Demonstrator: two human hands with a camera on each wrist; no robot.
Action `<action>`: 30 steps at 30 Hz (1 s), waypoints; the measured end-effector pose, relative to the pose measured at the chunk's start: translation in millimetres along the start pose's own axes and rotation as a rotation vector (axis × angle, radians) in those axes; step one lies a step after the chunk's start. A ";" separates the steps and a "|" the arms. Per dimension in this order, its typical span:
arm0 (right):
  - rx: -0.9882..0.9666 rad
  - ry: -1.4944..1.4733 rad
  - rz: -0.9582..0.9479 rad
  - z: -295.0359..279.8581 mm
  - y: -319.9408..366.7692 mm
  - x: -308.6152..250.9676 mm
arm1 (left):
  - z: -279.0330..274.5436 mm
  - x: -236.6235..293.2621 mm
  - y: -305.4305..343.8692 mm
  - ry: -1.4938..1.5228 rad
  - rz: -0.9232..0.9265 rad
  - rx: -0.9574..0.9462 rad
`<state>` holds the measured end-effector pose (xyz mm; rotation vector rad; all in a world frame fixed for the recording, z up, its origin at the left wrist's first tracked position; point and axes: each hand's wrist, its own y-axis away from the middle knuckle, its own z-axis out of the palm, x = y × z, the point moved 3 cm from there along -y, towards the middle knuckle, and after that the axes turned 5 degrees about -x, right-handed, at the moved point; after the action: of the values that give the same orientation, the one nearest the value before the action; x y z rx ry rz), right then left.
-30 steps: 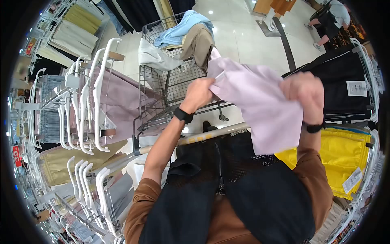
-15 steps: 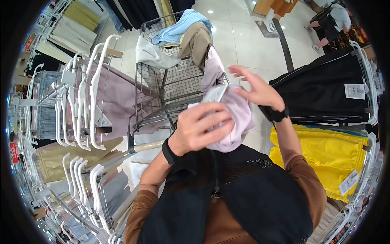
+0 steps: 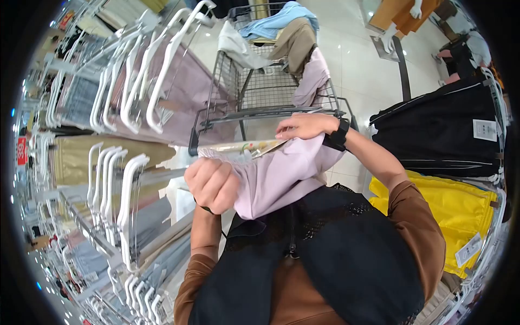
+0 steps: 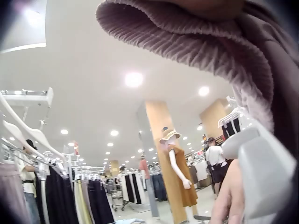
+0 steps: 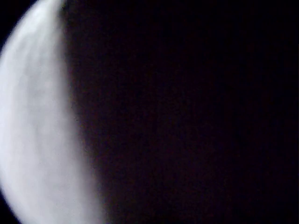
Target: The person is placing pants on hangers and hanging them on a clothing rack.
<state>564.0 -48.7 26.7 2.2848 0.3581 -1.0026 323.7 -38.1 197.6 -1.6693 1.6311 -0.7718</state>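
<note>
In the head view my left hand (image 3: 214,184) grips the gathered elastic edge of a pale pink garment (image 3: 279,184), its fingers curled into a fist. The ribbed elastic opening (image 4: 187,51) fills the top of the left wrist view. My right hand (image 3: 307,125) lies over the garment's far side, palm down, fingertips at a thin pale piece (image 3: 270,149); I cannot tell whether they pinch it. Cloth covers part of the right wrist. A blurred grey-white object (image 4: 266,172) stands close beside fingers (image 4: 229,198) in the left wrist view. The right wrist view is mostly dark.
A wire cart (image 3: 265,97) stands ahead, with blue (image 3: 281,21), brown (image 3: 295,46), white (image 3: 238,49) and pink (image 3: 314,78) garments on it. White hangers (image 3: 179,59) jut out at the left. Black trousers (image 3: 439,130) and a yellow garment (image 3: 433,216) hang at the right.
The left hand has moved left and down with the elastic edge. The right hand, raised off the cloth half a second ago, has come down over it. The garment, bunched then, is spread between them.
</note>
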 end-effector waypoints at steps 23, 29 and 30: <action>0.910 -0.133 -0.394 -1.1 98.5 -138.5 | -85.2 44.4 127.7 -0.330 -0.281 -0.435; 0.854 -0.142 -0.638 -16.7 183.3 -218.8 | -90.3 46.7 91.9 0.274 -0.487 -0.457; 0.863 -0.138 -0.631 -19.1 188.8 -225.1 | -85.7 49.3 85.4 0.534 -0.535 -0.447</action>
<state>510.5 -183.8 282.8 2.8899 0.7216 -1.9105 206.1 -91.9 178.8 -2.4304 1.8167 -1.2680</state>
